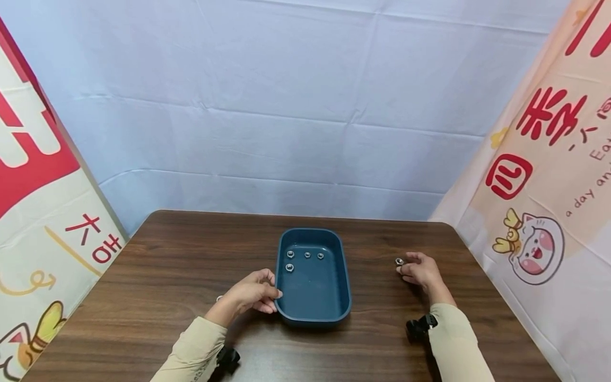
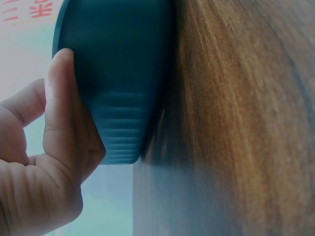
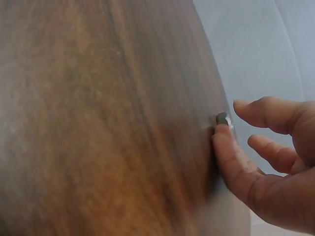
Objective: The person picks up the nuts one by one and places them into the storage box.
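A dark blue plastic tray (image 1: 312,317) stands on the table, with several metal hex nuts (image 1: 289,268) lying toward the far left of its floor. At its near left side, my left hand (image 1: 255,292) grips the wall, the thumb (image 2: 63,73) over the rim and the other fingers outside. Over on the right, my right hand (image 1: 421,273) is at a single metal nut (image 1: 399,261) on the table. The right wrist view has one fingertip right at this nut (image 3: 222,118), while another finger (image 3: 266,112) is held apart from it.
The brown wood-grain table (image 1: 191,249) has rounded far corners. A pale cloth (image 1: 286,106) hangs behind it, and printed cloths flank it on the left and right. Black wrist cameras (image 1: 420,326) sit at both cuffs.
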### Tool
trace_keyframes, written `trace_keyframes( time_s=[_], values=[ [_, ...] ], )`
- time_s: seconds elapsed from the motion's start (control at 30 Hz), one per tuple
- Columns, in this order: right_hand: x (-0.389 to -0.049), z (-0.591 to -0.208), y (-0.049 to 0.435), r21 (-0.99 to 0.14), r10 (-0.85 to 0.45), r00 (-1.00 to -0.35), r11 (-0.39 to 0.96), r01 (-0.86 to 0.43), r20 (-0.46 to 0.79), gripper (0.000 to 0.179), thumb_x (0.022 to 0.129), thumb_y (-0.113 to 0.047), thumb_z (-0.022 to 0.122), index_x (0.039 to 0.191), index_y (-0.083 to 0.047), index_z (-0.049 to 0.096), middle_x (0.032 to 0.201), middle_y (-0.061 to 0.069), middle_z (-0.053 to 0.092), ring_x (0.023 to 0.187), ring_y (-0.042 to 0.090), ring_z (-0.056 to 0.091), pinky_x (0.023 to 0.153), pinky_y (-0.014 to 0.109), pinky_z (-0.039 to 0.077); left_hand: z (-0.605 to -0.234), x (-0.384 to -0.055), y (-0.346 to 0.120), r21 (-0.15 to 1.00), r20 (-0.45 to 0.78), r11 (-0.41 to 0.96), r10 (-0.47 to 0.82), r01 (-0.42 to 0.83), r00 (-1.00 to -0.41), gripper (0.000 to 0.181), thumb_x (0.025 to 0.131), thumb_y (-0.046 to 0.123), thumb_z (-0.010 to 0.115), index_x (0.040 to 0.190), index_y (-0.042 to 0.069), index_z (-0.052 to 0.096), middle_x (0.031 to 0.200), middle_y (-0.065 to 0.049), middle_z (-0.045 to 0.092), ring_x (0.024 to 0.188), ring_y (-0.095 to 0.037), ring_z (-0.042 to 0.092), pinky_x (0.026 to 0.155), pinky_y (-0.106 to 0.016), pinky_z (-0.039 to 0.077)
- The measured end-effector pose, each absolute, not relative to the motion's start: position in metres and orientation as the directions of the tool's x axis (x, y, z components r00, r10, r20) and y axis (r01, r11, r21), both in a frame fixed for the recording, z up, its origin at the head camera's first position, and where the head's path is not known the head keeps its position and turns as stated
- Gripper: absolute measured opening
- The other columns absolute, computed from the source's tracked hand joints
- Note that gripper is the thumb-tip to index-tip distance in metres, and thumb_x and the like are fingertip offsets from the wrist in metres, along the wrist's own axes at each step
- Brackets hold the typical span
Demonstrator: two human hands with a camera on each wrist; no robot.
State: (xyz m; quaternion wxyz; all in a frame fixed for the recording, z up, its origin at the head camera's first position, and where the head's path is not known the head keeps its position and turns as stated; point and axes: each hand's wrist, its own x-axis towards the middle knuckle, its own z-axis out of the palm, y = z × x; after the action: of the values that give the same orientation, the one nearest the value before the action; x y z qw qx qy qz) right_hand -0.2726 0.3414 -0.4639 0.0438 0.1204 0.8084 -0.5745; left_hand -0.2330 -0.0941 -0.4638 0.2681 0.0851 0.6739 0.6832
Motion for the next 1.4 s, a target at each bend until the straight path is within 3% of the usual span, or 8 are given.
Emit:
trace_keyframes(
  time_s=[0.23, 0.43, 0.7, 0.9, 1.17, 1.4],
  values=[
    [-0.281, -0.473, 0.342, -0.940, 0.237, -0.945, 0.199, 0.276, -0.227, 0.057, 0.083, 0.005, 0.064, 0.132, 0.013, 0.036, 0.098, 0.019, 0.059, 0.071, 0.012, 0.064, 0.065, 0.028, 0.056, -0.463, -0.233, -0.095, 0.968, -0.242, 0.061, 0.480, -0.244, -0.843, 0.030, 0.079, -0.001, 0.062, 0.095, 0.000, 0.036, 0.064, -0.012, 0.057, 0.050, -0.016, 0.060, 0.044, -0.023, 0.051],
    [-0.283, -0.477, 0.339, -0.925, 0.292, -0.934, 0.257, 0.282, -0.203, 0.052, 0.081, 0.002, 0.068, 0.126, 0.013, 0.045, 0.106, 0.027, 0.054, 0.065, 0.010, 0.062, 0.059, 0.026, 0.055, -0.464, -0.234, -0.095, 0.965, -0.253, 0.069, 0.479, -0.251, -0.841, 0.030, 0.080, -0.001, 0.062, 0.096, -0.001, 0.036, 0.064, -0.013, 0.057, 0.050, -0.016, 0.060, 0.045, -0.023, 0.051],
    [-0.288, -0.483, 0.337, -0.905, 0.375, -0.911, 0.308, 0.294, -0.169, 0.038, 0.076, 0.001, 0.073, 0.110, 0.012, 0.058, 0.088, 0.017, 0.060, 0.056, 0.010, 0.060, 0.052, 0.024, 0.054, -0.465, -0.233, -0.095, 0.966, -0.251, 0.068, 0.478, -0.250, -0.842, 0.030, 0.080, -0.001, 0.062, 0.095, 0.000, 0.037, 0.063, -0.013, 0.058, 0.050, -0.016, 0.060, 0.045, -0.023, 0.051],
    [-0.291, -0.486, 0.335, -0.883, 0.424, -0.893, 0.350, 0.313, -0.149, 0.034, 0.076, -0.002, 0.074, 0.105, 0.009, 0.061, 0.087, 0.018, 0.060, 0.053, 0.010, 0.058, 0.049, 0.022, 0.052, -0.465, -0.234, -0.095, 0.967, -0.248, 0.070, 0.479, -0.245, -0.842, 0.029, 0.080, -0.001, 0.062, 0.096, 0.000, 0.037, 0.063, -0.013, 0.058, 0.050, -0.016, 0.060, 0.045, -0.023, 0.051],
    [-0.281, -0.472, 0.336, -0.925, 0.293, -0.934, 0.255, 0.283, -0.205, 0.032, 0.082, 0.003, 0.065, 0.110, 0.015, 0.054, 0.078, 0.004, 0.063, 0.063, 0.011, 0.061, 0.059, 0.026, 0.055, -0.465, -0.235, -0.096, 0.964, -0.255, 0.065, 0.486, -0.257, -0.836, 0.030, 0.079, 0.000, 0.062, 0.095, 0.000, 0.037, 0.061, -0.013, 0.057, 0.050, -0.016, 0.060, 0.046, -0.023, 0.051],
    [-0.273, -0.466, 0.341, -0.970, 0.108, -0.970, 0.089, 0.227, -0.217, 0.036, 0.086, 0.009, 0.057, 0.118, 0.019, 0.048, 0.082, 0.004, 0.066, 0.073, 0.013, 0.065, 0.070, 0.027, 0.055, -0.465, -0.234, -0.095, 0.964, -0.255, 0.061, 0.484, -0.259, -0.837, 0.030, 0.079, 0.000, 0.063, 0.094, 0.000, 0.037, 0.062, -0.013, 0.057, 0.050, -0.016, 0.060, 0.046, -0.023, 0.051]
  ],
)
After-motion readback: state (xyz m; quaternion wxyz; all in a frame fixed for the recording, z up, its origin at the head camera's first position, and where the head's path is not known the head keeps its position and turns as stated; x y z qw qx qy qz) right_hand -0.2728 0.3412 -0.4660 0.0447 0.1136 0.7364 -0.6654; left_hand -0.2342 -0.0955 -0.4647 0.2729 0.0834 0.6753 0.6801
